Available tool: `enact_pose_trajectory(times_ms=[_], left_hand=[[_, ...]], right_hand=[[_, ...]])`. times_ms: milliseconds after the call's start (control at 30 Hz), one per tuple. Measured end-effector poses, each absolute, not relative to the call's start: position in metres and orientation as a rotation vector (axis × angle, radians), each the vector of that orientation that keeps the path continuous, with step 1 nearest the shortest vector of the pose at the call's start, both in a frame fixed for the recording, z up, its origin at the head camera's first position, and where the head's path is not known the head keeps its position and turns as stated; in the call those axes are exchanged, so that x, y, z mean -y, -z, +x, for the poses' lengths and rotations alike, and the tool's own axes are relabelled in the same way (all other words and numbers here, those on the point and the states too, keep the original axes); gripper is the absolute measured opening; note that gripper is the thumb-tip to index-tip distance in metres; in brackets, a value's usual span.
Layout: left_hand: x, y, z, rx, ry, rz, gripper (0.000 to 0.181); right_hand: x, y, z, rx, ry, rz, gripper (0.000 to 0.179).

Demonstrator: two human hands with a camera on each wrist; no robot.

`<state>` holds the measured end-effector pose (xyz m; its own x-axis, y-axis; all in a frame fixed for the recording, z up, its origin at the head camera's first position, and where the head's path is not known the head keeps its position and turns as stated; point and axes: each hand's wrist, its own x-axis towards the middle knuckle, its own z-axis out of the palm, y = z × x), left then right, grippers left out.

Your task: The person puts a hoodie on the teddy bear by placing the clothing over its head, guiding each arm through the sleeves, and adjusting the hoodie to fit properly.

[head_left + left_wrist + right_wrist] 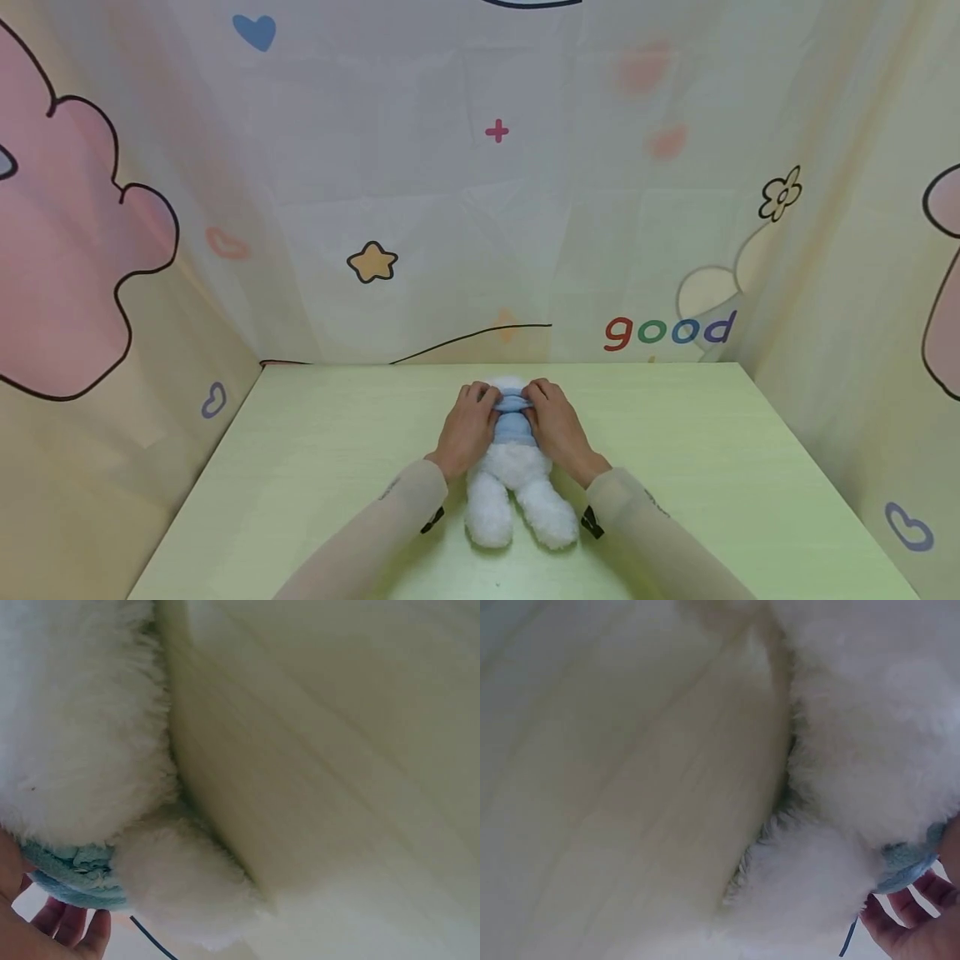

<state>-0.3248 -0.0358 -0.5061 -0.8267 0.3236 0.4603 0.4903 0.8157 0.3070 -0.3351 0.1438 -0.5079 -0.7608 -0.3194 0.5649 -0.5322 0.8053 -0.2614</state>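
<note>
A white fluffy plush toy [513, 467] lies on the table in the head view, legs toward me. Light blue cloth [513, 429] wraps its upper body, and a folded blue band sits higher up, between my hands. My left hand [468, 425] grips the blue cloth from the left side, fingers curled at its edge. On the opposite side my right hand [558, 425] grips it likewise. Fingers curled at the blue cloth [75, 874] show in the left wrist view, and at the cloth [907, 866] in the right wrist view. The toy's face is hidden.
The pale green table [337, 467] extends on both sides of the toy. A printed curtain [435, 167] with hearts, a star and the word "good" hangs behind the table and along both sides.
</note>
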Motion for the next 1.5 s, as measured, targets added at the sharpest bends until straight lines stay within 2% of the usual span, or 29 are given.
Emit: enact_pose_trajectory(times_ms=[167, 400, 467, 600, 700, 767, 867, 933, 1200, 1500], left_hand=[[0.037, 0.507, -0.323, 2.641, 0.594, -0.592, 0.021], [0.047, 0.501, -0.324, 2.667, 0.704, -0.763, 0.021], [0.052, 0.497, -0.325, 2.736, 0.788, -0.831, 0.032], [0.067, 0.493, -0.326, 2.956, 0.968, -0.962, 0.072], [0.075, 0.492, -0.326, 3.048, 1.016, -1.046, 0.099], [0.077, 0.492, -0.327, 3.039, 1.024, -1.076, 0.106], [0.075, 0.493, -0.328, 3.003, 1.044, -1.061, 0.106], [0.074, 0.496, -0.328, 2.983, 1.058, -1.043, 0.103], [0.072, 0.496, -0.331, 2.923, 1.049, -1.079, 0.087], [0.069, 0.494, -0.333, 2.920, 1.013, -1.072, 0.081]], right_hand=[[-0.143, 0.509, -0.333, 2.528, -0.557, 0.609, 0.022], [-0.148, 0.508, -0.330, 2.559, -0.509, 0.676, 0.018], [-0.153, 0.506, -0.330, 2.577, -0.552, 0.712, 0.017], [-0.170, 0.498, -0.328, 2.670, -0.829, 0.821, 0.026], [-0.184, 0.490, -0.326, 2.802, -0.998, 0.901, 0.052], [-0.191, 0.486, -0.327, 2.891, -1.010, 0.958, 0.073], [-0.194, 0.483, -0.328, 2.960, -0.976, 1.029, 0.096], [-0.192, 0.486, -0.330, 2.957, -0.964, 1.043, 0.100], [-0.182, 0.490, -0.332, 2.829, -0.829, 1.031, 0.086], [-0.181, 0.491, -0.327, 2.807, -0.919, 1.008, 0.069]])
